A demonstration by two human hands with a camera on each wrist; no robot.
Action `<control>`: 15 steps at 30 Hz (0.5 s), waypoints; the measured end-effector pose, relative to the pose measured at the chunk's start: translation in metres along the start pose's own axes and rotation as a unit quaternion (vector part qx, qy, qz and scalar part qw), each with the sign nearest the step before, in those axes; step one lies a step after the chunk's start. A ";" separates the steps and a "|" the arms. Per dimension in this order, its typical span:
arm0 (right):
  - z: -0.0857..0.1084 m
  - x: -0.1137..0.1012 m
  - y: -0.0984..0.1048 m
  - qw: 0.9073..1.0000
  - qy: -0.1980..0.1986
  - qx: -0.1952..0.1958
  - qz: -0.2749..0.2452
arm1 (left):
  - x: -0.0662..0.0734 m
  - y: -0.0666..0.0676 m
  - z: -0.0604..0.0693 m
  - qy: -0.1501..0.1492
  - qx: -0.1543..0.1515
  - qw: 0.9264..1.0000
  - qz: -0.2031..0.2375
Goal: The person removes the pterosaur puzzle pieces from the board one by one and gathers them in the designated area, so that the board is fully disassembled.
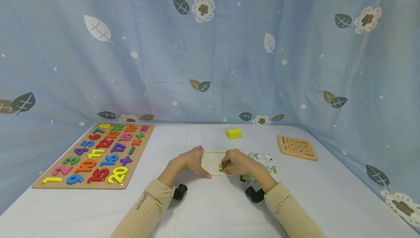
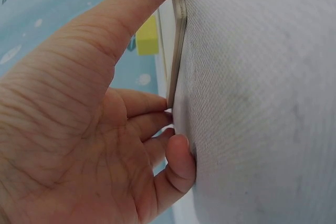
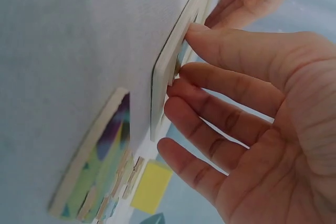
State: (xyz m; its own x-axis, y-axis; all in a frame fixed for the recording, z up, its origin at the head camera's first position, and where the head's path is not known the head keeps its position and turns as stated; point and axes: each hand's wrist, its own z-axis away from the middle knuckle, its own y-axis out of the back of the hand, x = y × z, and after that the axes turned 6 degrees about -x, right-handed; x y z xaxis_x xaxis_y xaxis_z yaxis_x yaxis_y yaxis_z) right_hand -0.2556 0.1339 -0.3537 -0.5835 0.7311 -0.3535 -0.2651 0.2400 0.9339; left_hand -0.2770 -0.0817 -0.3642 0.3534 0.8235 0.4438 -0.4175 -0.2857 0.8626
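Note:
A shallow pale wooden puzzle tray lies flat on the white table, between both hands. My left hand spans its left end, the thumb at the near edge and the fingers by the far left corner. In the left wrist view, thumb and index finger touch the tray's edge. My right hand pinches a green jigsaw piece over the tray's near right part. The right wrist view shows thumb and index fingertips at the tray's surface; the fingers partly hide the piece.
Several loose jigsaw pieces lie right of the tray, partly behind the right forearm. A yellow block stands beyond it. Far right is a wooden number-slide board; a large number board is at the left. A blue curtain hangs behind.

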 end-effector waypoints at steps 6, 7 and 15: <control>0.000 -0.001 -0.001 1.000 -0.009 -0.001 -0.002 | 0.000 -0.001 -0.001 0.005 0.000 1.000 -0.004; 0.000 -0.001 -0.001 1.000 -0.012 -0.002 -0.004 | 0.000 -0.001 0.000 0.006 0.000 1.000 -0.006; 0.001 -0.001 -0.002 1.000 -0.010 -0.003 0.001 | 0.000 0.000 0.001 0.010 -0.001 1.000 -0.003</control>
State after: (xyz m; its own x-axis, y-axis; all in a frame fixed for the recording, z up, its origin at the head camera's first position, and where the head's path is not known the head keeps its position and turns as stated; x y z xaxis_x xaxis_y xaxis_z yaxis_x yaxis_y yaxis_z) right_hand -0.2541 0.1334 -0.3555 -0.5693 0.7441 -0.3496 -0.2673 0.2346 0.9346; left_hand -0.2760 -0.0821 -0.3637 0.3382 0.8352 0.4338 -0.4173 -0.2801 0.8645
